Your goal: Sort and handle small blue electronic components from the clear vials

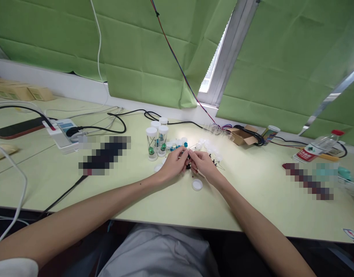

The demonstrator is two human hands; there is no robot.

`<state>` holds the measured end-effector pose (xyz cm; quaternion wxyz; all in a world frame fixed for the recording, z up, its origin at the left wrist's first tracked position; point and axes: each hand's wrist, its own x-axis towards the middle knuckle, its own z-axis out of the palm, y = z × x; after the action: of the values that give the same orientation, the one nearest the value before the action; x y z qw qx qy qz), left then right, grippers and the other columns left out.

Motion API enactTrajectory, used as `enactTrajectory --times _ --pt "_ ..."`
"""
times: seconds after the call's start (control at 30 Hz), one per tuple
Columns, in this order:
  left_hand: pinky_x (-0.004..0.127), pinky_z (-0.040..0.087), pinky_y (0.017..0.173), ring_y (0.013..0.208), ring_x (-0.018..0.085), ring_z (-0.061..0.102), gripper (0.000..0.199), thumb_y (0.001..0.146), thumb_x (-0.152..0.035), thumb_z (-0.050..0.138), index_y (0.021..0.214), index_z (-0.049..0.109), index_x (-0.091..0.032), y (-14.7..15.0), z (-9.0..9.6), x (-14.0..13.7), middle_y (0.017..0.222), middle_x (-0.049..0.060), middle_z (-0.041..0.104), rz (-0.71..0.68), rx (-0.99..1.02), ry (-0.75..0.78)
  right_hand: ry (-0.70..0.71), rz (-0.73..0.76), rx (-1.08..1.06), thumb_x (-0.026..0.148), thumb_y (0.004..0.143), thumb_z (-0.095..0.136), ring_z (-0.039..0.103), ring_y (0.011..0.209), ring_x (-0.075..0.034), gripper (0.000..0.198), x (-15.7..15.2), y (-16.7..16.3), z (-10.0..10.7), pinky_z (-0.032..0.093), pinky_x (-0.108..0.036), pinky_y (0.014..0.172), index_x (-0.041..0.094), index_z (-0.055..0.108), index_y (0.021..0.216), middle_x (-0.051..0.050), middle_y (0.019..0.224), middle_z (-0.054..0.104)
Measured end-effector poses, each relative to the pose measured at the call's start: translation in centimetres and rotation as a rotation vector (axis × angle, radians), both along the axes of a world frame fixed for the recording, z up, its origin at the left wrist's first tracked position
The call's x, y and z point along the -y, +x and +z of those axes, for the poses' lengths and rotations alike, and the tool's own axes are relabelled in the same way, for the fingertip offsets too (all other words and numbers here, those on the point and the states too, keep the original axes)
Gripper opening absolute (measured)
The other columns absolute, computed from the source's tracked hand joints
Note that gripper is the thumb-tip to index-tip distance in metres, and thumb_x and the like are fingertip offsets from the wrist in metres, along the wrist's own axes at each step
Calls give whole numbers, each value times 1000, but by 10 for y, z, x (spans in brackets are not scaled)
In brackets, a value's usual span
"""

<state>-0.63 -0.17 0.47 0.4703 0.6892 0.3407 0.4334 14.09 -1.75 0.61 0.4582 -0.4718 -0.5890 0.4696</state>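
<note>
Close together over the table [130, 200], my left hand [177, 161] and my right hand [204, 163] pinch with their fingertips almost touching. A small black piece [188, 166] shows between them; its kind is too small to make out. Just below my right hand lies a white round cap [196, 185]. Left of my left hand stand several clear tubes with white caps [152, 144], with green and blue pieces inside. Small blue pieces [177, 147] and a pile of white, clear caps [208, 146] lie behind my hands. Thin black parts [215, 161] lie beside my right hand.
A white power strip [61, 136] with cables and a dark phone [21, 127] are at the left. At the back right are an open cardboard box [241, 136] and a red-capped bottle [318, 147]. Blurred-out items lie on both sides. Green blinds [142, 54] hang behind.
</note>
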Motion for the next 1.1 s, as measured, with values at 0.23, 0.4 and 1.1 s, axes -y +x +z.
enactTrajectory --times 0.23,0.4,1.1 --pt "25 38 48 45 10 48 34 96 -47 43 74 48 -20 0 -2 -1 55 -3 51 15 -24 20 27 -14 49 66 86 53 42 35 -12 50 -4 2 -7 36 -26 36 20 54 66 5 41 44" --pt "25 37 47 44 10 47 35 95 -47 43 73 48 -21 0 -2 -1 53 -4 50 19 -41 20 39 -10 76 66 87 51 43 34 -12 51 -4 2 -8 36 -26 37 20 55 65 5 40 44" --pt "28 38 51 47 13 50 33 96 -44 40 73 49 -21 -1 -4 -4 54 -3 52 29 -136 67 75 -33 198 63 90 48 45 35 -12 50 1 0 -2 38 -25 38 21 52 65 4 42 49"
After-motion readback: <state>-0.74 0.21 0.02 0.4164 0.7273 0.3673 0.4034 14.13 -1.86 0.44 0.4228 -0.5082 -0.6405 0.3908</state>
